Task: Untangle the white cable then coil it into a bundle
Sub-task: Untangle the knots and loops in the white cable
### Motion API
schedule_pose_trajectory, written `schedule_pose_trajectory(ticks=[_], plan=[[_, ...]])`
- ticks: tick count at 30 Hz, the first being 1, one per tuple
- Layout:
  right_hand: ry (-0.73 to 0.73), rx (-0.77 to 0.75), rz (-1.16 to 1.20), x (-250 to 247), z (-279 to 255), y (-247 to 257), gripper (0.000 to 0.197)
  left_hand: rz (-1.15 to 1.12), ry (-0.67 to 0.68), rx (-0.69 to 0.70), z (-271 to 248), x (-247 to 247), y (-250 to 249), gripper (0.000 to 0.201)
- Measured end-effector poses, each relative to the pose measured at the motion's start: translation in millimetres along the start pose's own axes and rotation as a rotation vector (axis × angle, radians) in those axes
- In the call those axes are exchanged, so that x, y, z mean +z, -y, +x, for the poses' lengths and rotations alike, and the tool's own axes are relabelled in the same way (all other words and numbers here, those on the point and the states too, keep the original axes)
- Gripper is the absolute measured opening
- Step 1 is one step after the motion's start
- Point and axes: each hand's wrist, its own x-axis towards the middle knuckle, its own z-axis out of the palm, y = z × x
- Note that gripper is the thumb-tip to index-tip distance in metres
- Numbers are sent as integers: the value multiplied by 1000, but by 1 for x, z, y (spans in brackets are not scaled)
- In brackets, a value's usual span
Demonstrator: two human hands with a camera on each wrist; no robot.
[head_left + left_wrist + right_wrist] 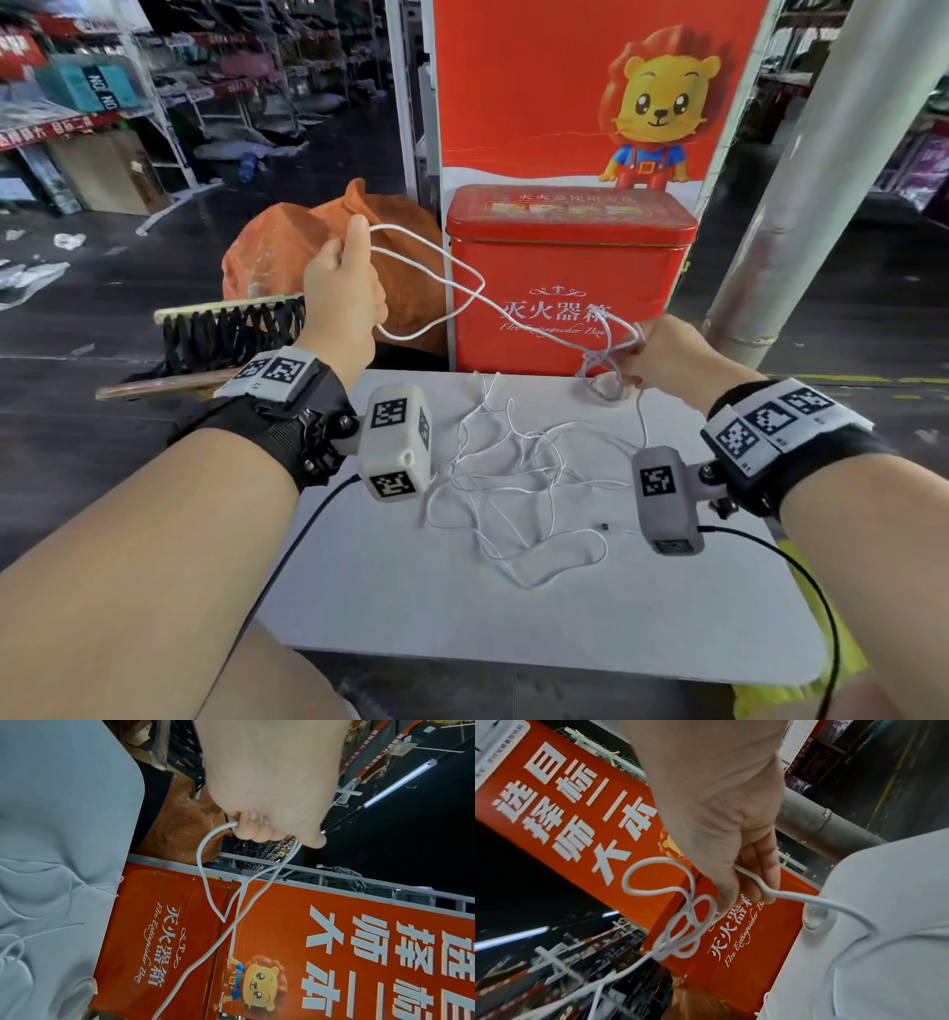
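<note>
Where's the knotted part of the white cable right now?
In the head view the knot hangs at the right hand, just above the white table's far edge, before the red fire extinguisher box.

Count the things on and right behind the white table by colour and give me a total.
White: 2, the white cable and the table.
Red: 1, the fire extinguisher box.
Orange: 1, the sack.
Total: 4.

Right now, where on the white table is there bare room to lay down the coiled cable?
The white table is bare along its near edge, below the loose white cable, and at its near-left corner. The middle is crowded with tangled loops; the far edge, by the red box, sits under the right hand.
</note>
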Motion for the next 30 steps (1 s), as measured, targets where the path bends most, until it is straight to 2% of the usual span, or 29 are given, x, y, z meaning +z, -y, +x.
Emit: schedule_pose_trajectory(ticks=[2,5,7,9,11,12,14,15,17,19,21,22,23,25,26,27,28,30], plan=[[10,36,-50,0,3,-5,25,16,-13,-14,0,-1,2,38],[27,122,-166,0,3,-11,17,78,-33,-41,-2,-3,10,37],[38,128,-235,0,1,-18,17,91,-65,-47,-3,-3,13,37],[13,123,-382,-2,-4,-29,14,36,-140,-49,-2,-4,14,35],[18,187,-488,-6,-8,-40,15,-60,-184,-73,2,-9,12,34],[53,216,-505,-7,-8,-43,16,-107,-155,-88,3,-11,11,34],[181,221,-497,-7,-5,-44,25,-177,-13,-131,3,-11,12,35],[250,208,-475,-5,-5,-40,35,-183,67,-160,2,-8,12,36],[288,201,-338,2,-9,-27,54,-139,196,-211,-3,3,13,40],[175,144,-251,8,-10,-10,60,-94,288,-252,-9,14,15,43],[-39,3,-262,11,-12,8,57,-60,356,-284,-16,23,15,44],[-110,-78,-168,13,-14,19,54,-43,386,-296,-19,28,16,45],[-102,-120,24,15,-18,31,50,-27,415,-307,-22,32,15,45],[150,-119,530,19,-29,52,53,-3,458,-318,-28,39,14,46],[294,-124,691,20,-33,58,56,4,467,-317,-29,42,14,46],[398,-156,757,21,-35,62,57,7,466,-315,-30,43,13,46],[434,-200,739,22,-36,64,58,8,461,-313,-31,44,13,46],[328,-308,490,23,-33,66,49,17,449,-316,-31,42,11,46]])
